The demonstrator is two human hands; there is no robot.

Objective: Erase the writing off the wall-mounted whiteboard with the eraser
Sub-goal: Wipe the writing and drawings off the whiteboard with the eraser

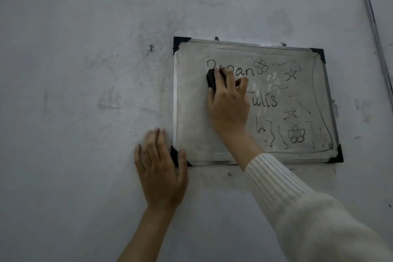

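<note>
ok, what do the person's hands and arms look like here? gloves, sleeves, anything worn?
Both hands are bare: no gloves, rings or watch visible on the right hand or the left hand. The right arm wears a cream knit sleeve, fuzzy higher up, with a ribbed cuff. The left forearm is uncovered down to the frame edge.
</note>
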